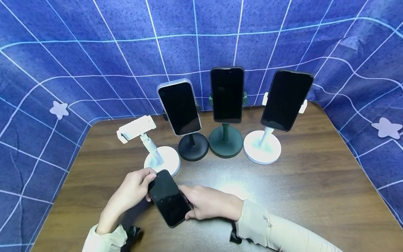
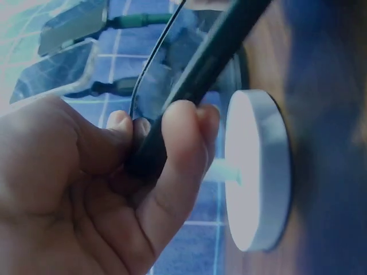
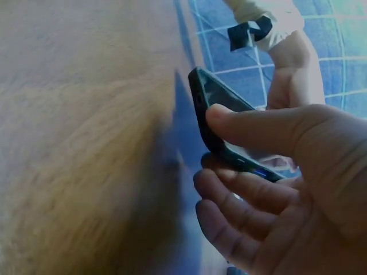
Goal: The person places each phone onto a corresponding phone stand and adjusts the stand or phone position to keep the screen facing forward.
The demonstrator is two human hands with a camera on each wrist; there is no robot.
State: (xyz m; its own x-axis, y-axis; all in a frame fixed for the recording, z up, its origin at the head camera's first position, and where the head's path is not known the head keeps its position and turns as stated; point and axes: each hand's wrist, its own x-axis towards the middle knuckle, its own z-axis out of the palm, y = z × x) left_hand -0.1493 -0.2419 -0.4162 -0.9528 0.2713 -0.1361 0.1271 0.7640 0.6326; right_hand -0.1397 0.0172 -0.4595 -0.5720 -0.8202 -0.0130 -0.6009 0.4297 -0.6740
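Observation:
Both hands hold one black smartphone (image 1: 169,198) above the table, its dark screen facing up. My left hand (image 1: 133,187) pinches the phone's far left corner; in the left wrist view the thumb lies on the screen side and fingertips (image 2: 186,123) press the dark edge. My right hand (image 1: 209,203) grips the near right edge, with the thumb (image 3: 252,127) over the screen and the other fingers beneath. Just beyond the phone stands a white phone stand (image 1: 151,148) with a bare, tilted holder; its round base (image 2: 255,172) shows beside the left hand.
Along the back stand a black stand (image 1: 193,147), a green stand (image 1: 225,141) and another white stand (image 1: 262,147). Each bears a phone: a clear-cased one (image 1: 179,106), an upright one (image 1: 227,94) and a tilted one (image 1: 287,100). A blue gridded cloth (image 1: 176,56) hangs behind the wooden table (image 1: 315,185).

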